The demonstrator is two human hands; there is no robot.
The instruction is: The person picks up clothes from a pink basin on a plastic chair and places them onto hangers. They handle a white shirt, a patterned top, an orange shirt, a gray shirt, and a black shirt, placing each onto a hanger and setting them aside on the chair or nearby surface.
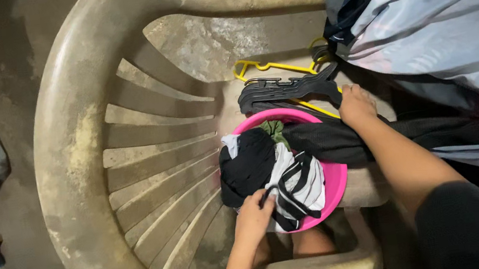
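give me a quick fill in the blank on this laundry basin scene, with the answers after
1. The round basin holding the clothes is ____ in colour.
2. The basin sits on the seat of a worn plastic ____.
3. The left hand touches a black and ____ striped garment.
4. Behind the basin, next to the black hangers, lies a ____ hanger, near the right hand.

Missing words: pink; chair; white; yellow

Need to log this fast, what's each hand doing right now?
Left hand: closed on the black-and-white garment in the pink basin.
Right hand: resting on black cloth; grip cannot be told.
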